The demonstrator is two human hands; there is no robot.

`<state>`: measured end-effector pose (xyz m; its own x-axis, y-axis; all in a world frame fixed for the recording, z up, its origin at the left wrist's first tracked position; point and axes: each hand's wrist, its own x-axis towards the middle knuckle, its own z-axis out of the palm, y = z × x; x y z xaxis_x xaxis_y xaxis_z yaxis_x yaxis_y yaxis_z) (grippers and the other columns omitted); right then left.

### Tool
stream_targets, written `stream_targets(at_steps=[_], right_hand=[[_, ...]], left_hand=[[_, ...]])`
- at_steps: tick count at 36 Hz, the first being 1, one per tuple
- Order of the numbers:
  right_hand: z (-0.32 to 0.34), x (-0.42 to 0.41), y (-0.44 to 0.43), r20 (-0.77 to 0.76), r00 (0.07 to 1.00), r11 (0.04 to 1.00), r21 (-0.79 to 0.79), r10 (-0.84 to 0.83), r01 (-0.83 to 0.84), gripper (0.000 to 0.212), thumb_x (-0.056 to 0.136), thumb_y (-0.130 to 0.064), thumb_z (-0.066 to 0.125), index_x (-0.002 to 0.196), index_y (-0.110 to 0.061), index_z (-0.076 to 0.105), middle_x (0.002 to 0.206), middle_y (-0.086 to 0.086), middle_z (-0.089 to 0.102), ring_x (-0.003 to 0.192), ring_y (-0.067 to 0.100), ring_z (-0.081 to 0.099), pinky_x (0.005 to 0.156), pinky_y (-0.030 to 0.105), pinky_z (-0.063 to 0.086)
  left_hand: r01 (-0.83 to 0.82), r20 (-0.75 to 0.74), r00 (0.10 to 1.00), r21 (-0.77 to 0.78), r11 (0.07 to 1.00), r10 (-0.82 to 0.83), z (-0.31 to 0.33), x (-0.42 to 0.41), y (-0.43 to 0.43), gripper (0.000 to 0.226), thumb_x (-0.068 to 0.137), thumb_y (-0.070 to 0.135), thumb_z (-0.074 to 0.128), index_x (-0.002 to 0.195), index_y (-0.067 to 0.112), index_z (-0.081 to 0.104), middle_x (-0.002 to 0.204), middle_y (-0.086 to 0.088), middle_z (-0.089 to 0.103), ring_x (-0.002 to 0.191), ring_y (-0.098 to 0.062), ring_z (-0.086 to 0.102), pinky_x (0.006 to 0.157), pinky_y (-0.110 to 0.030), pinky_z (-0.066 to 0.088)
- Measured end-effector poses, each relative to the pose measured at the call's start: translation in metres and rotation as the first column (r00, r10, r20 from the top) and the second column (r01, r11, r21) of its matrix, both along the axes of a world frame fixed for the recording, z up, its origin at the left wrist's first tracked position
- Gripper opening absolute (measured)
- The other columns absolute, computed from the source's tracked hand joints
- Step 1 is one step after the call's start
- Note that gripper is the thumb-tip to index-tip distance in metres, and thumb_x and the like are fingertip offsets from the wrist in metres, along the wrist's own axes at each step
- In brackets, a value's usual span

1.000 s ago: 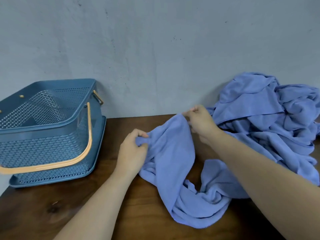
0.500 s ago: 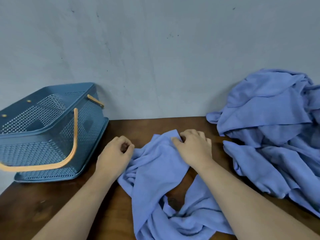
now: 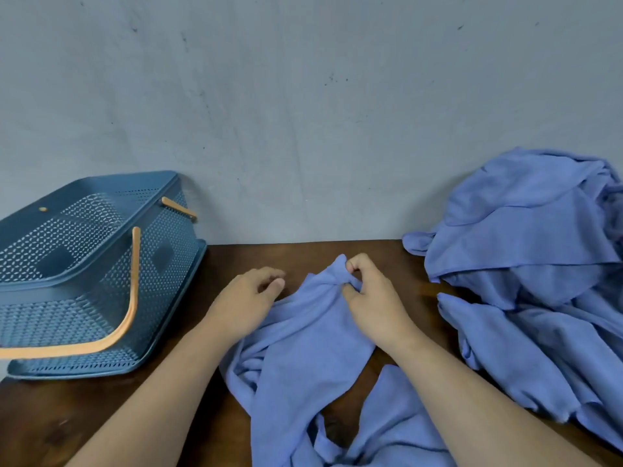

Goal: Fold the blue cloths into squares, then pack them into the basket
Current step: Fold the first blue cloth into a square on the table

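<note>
A crumpled blue cloth lies on the dark wooden table in front of me. My right hand pinches its far corner, bunched between thumb and fingers. At the cloth's left edge rests my left hand, its fingers loosely curled with no cloth visible between them. The blue perforated basket with orange handles stands at the left against the wall and looks empty.
A large heap of unfolded blue cloths fills the right side of the table, up against the grey wall. One orange handle hangs down over the basket's near side. Bare wood shows between the basket and my left arm.
Both hands came down with the cloth from the air to the table. The left hand, which gripped the cloth's edge before, has loosened; the right hand keeps its pinch on the corner.
</note>
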<state>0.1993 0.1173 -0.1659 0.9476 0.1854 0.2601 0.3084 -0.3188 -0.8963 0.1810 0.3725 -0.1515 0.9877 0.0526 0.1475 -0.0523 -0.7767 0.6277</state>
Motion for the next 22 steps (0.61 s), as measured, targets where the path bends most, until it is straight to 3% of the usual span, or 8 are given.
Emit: stream_targets(at_steps=[3, 5, 7, 9, 11, 15, 18, 22], right_hand=[[0.001, 0.001, -0.004, -0.004, 0.997, 0.996, 0.040, 0.080, -0.080, 0.032, 0.095, 0.006, 0.055, 0.101, -0.024, 0.064, 0.093, -0.007, 0.062, 0.073, 0.006, 0.055, 0.064, 0.022, 0.043], [-0.003, 0.001, -0.006, -0.006, 0.995, 0.993, 0.066, 0.100, -0.099, 0.045, 0.095, 0.006, 0.062, 0.112, -0.035, 0.070, 0.116, -0.014, 0.064, 0.093, 0.006, 0.068, 0.073, 0.022, 0.053], [-0.005, 0.003, -0.008, 0.003, 0.996, 0.991, 0.106, 0.085, -0.085, 0.052, 0.093, 0.005, 0.068, 0.118, -0.040, 0.070, 0.126, -0.020, 0.060, 0.104, 0.009, 0.070, 0.082, 0.022, 0.056], [-0.005, 0.007, -0.010, 0.009, 0.998, 0.990, 0.121, 0.067, -0.068, 0.053, 0.091, 0.004, 0.071, 0.119, -0.041, 0.070, 0.128, -0.018, 0.061, 0.107, 0.007, 0.069, 0.085, 0.021, 0.056], [-0.005, 0.010, -0.011, 0.010, 0.998, 0.990, 0.129, 0.065, -0.065, 0.054, 0.089, 0.005, 0.073, 0.121, -0.038, 0.069, 0.127, -0.014, 0.065, 0.110, 0.006, 0.068, 0.090, 0.023, 0.056], [-0.006, 0.018, -0.008, -0.035, 0.999, 0.985, 0.172, -0.024, 0.030, 0.061, 0.083, 0.006, 0.080, 0.131, -0.028, 0.064, 0.116, -0.008, 0.072, 0.104, 0.009, 0.071, 0.086, 0.027, 0.058], [-0.008, 0.020, -0.007, -0.092, 0.994, 0.994, 0.088, -0.059, 0.067, 0.071, 0.080, -0.003, 0.088, 0.138, -0.033, 0.058, 0.115, -0.013, 0.070, 0.099, 0.004, 0.070, 0.081, 0.021, 0.056], [-0.007, 0.015, -0.007, 0.029, 0.998, 0.994, -0.091, -0.057, 0.060, 0.046, 0.085, -0.012, 0.084, 0.121, -0.036, 0.070, 0.110, -0.021, 0.073, 0.100, -0.005, 0.067, 0.081, 0.025, 0.057]], left_hand=[[0.182, -0.080, 0.982, 0.190, 0.965, -0.170, 0.002, 0.011, -0.014, 0.051, 0.101, 0.055, 0.057, 0.151, 0.053, 0.047, 0.121, 0.021, 0.054, 0.117, -0.006, 0.047, 0.110, -0.036, 0.041], [0.302, -0.106, 0.953, 0.298, 0.906, -0.283, -0.001, 0.010, -0.021, 0.052, 0.105, 0.050, 0.051, 0.155, 0.054, 0.039, 0.145, 0.033, 0.036, 0.133, 0.003, 0.029, 0.115, -0.031, 0.027], [0.365, -0.118, 0.931, 0.289, 0.885, -0.345, -0.007, 0.009, -0.025, 0.043, 0.107, 0.043, 0.048, 0.149, 0.053, 0.046, 0.150, 0.038, 0.025, 0.141, 0.008, 0.016, 0.120, -0.032, 0.016], [0.355, -0.033, 0.934, 0.202, 0.913, -0.356, -0.015, 0.008, -0.025, 0.027, 0.105, 0.037, 0.053, 0.129, 0.046, 0.061, 0.144, 0.036, 0.046, 0.142, 0.004, 0.033, 0.121, -0.037, 0.025], [0.319, 0.068, 0.943, 0.099, 0.943, -0.326, -0.017, 0.005, -0.025, 0.010, 0.100, 0.030, 0.062, 0.107, 0.038, 0.063, 0.116, 0.024, 0.065, 0.117, -0.001, 0.054, 0.105, -0.040, 0.045], [0.227, 0.141, 0.970, -0.237, 0.945, -0.198, -0.013, 0.006, -0.019, 0.018, 0.097, 0.012, 0.068, 0.093, 0.025, 0.056, 0.080, 0.002, 0.065, 0.075, -0.010, 0.056, 0.073, -0.035, 0.047], [0.211, 0.122, 0.977, -0.482, 0.850, -0.174, -0.011, 0.009, -0.011, 0.027, 0.095, 0.005, 0.072, 0.085, 0.015, 0.050, 0.072, -0.005, 0.051, 0.069, -0.017, 0.043, 0.065, -0.033, 0.040], [0.237, 0.089, 0.965, -0.694, 0.679, -0.246, -0.005, 0.006, -0.002, 0.026, 0.095, -0.004, 0.071, 0.086, 0.010, 0.051, 0.076, -0.008, 0.046, 0.069, -0.016, 0.044, 0.061, -0.024, 0.041]])
